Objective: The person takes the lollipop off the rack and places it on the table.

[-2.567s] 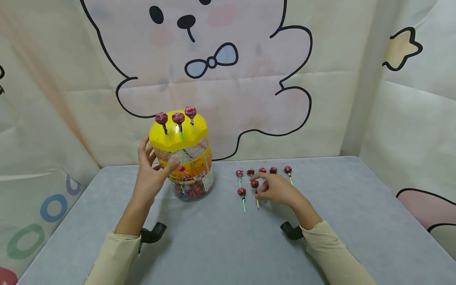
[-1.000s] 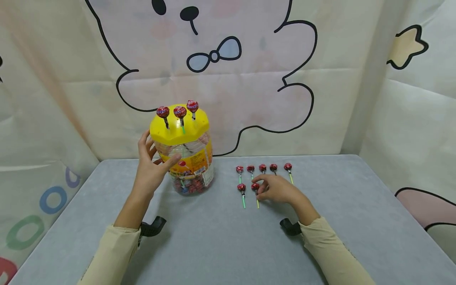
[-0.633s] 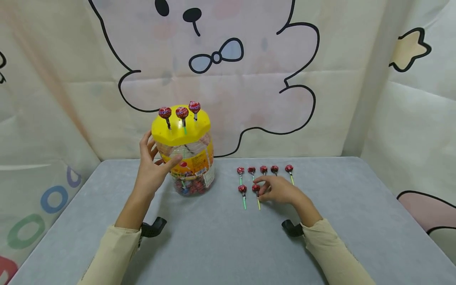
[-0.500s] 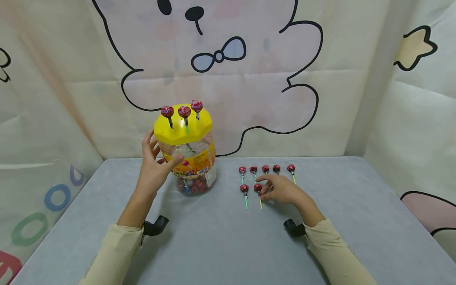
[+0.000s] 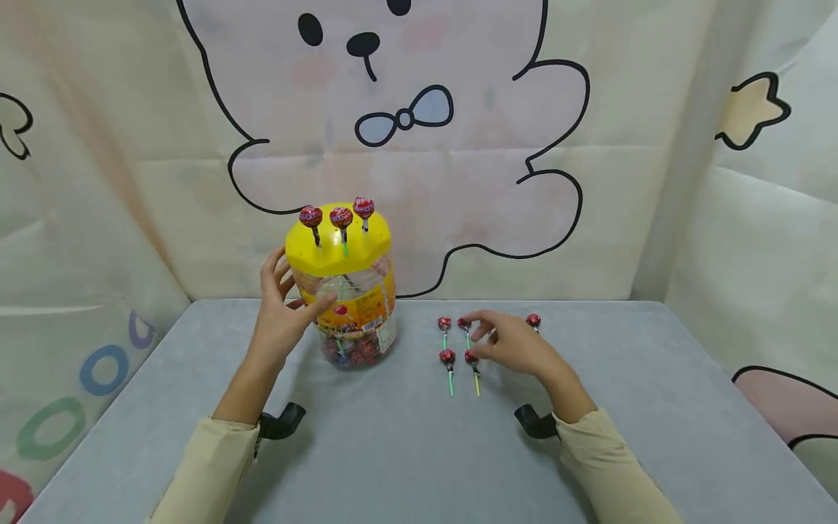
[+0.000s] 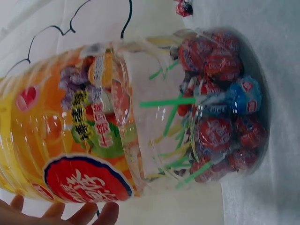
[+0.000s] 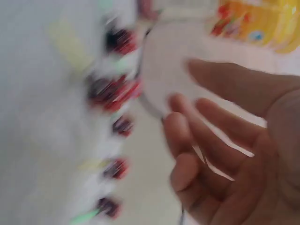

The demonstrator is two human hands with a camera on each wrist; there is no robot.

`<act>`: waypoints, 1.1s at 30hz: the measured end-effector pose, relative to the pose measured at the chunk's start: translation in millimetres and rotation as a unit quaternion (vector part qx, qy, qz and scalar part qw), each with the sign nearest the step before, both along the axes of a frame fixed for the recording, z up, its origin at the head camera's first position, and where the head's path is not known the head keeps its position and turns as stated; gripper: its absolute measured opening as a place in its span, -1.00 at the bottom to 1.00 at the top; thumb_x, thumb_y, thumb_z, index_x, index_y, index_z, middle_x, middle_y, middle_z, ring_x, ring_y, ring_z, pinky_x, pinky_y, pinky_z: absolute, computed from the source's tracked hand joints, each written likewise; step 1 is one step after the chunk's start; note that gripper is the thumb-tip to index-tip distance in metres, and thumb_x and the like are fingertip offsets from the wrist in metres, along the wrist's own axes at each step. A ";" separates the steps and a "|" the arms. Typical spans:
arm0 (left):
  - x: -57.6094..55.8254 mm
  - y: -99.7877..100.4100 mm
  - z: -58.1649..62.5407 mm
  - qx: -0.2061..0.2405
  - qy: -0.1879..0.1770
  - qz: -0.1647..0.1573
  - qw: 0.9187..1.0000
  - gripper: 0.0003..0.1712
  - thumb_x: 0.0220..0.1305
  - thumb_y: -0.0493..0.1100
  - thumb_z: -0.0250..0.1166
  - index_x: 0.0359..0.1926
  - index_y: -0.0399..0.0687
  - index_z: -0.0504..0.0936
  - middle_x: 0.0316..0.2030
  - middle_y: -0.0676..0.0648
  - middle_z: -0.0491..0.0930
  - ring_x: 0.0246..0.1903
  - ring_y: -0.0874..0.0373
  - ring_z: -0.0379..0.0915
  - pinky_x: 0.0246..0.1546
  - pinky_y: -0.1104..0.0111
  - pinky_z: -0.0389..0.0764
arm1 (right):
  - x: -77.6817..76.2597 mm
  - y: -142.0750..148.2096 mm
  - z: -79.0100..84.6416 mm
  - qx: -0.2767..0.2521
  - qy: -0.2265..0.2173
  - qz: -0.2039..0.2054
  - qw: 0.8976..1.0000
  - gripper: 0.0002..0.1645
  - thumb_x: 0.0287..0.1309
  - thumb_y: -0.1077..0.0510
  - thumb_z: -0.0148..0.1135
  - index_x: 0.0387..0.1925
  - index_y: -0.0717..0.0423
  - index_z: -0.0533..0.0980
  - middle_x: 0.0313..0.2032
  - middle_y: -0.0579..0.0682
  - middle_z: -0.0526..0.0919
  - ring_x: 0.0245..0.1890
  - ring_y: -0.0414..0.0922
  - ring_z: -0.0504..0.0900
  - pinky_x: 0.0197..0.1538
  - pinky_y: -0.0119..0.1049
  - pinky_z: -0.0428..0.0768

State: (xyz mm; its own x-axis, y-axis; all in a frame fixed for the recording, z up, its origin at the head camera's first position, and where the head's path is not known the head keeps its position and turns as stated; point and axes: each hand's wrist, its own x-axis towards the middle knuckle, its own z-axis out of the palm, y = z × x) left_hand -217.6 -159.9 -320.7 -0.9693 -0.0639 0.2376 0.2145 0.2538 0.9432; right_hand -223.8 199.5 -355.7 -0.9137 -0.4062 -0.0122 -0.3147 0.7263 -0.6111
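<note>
A clear plastic jar (image 5: pixel 353 306) with a yellow lid and an orange label holds many wrapped lollipops (image 6: pixel 213 133) at its bottom. Three lollipops (image 5: pixel 341 218) stand upright in the lid. My left hand (image 5: pixel 281 316) holds the jar's left side, thumb across the front and fingers round the far side. My right hand (image 5: pixel 513 346), holding nothing, hovers over the lollipops laid on the table, its thumb and fingers apart. Just left of its fingertips lies a lollipop with a yellow stick (image 5: pixel 473 360). Some lollipops of the back row are hidden behind this hand.
On the grey table (image 5: pixel 406 444), a green-stick lollipop (image 5: pixel 448 360) lies in the front row. Behind it runs a back row, with one lollipop (image 5: pixel 444 324) at its left end and another (image 5: pixel 533 320) at its right. A printed cloth wall (image 5: pixel 458 196) stands behind the table.
My right hand has let go of the yellow-stick lollipop in the front row and lifted slightly off it, away from the table. The left hand keeps its place on the jar.
</note>
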 end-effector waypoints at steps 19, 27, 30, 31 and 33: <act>-24.0 -8.2 9.8 0.100 0.034 -0.096 0.990 0.08 0.31 -0.26 0.31 0.58 0.29 -0.20 0.55 0.05 -0.03 0.47 0.03 0.05 0.50 -0.10 0.12 | 3.8 -106.2 64.5 -0.228 0.023 0.076 0.971 0.01 0.28 0.05 0.31 0.56 -0.30 -0.07 0.54 -0.02 0.03 0.43 0.06 0.35 0.32 0.09 0.50; -11.1 9.7 16.1 0.091 0.019 -0.007 0.996 0.11 0.23 -0.14 0.43 0.57 0.32 -0.11 0.54 0.14 -0.03 0.41 0.01 0.12 0.43 0.01 0.31 | -5.7 -106.7 63.2 -0.240 0.025 0.072 0.968 0.01 0.29 0.09 0.30 0.57 -0.27 -0.07 0.54 -0.10 0.05 0.44 0.03 0.34 0.30 0.01 0.53; -8.0 12.8 16.1 0.088 0.011 0.014 0.996 0.13 0.21 -0.10 0.45 0.56 0.34 -0.12 0.54 0.14 -0.04 0.41 0.01 0.10 0.41 0.00 0.31 | -11.6 -107.4 62.8 -0.245 0.018 0.071 0.967 -0.01 0.29 0.09 0.30 0.56 -0.33 -0.05 0.54 -0.13 0.08 0.43 0.02 0.35 0.30 -0.02 0.54; -7.3 13.1 15.9 0.088 0.011 0.018 0.996 0.12 0.21 -0.10 0.45 0.56 0.35 -0.12 0.54 0.14 -0.04 0.42 0.01 0.08 0.41 -0.02 0.30 | -13.7 -107.7 62.9 -0.247 0.016 0.073 0.966 -0.01 0.29 0.10 0.29 0.55 -0.34 -0.05 0.54 -0.13 0.09 0.43 0.02 0.36 0.30 -0.02 0.54; -6.3 13.1 15.6 0.086 0.013 0.026 0.996 0.11 0.21 -0.10 0.45 0.56 0.33 -0.10 0.54 0.13 -0.04 0.44 0.02 0.05 0.42 -0.03 0.26 | -17.4 -108.5 63.5 -0.248 0.014 0.078 0.965 -0.01 0.29 0.11 0.29 0.55 -0.35 -0.05 0.54 -0.10 0.09 0.43 0.05 0.36 0.29 -0.01 0.55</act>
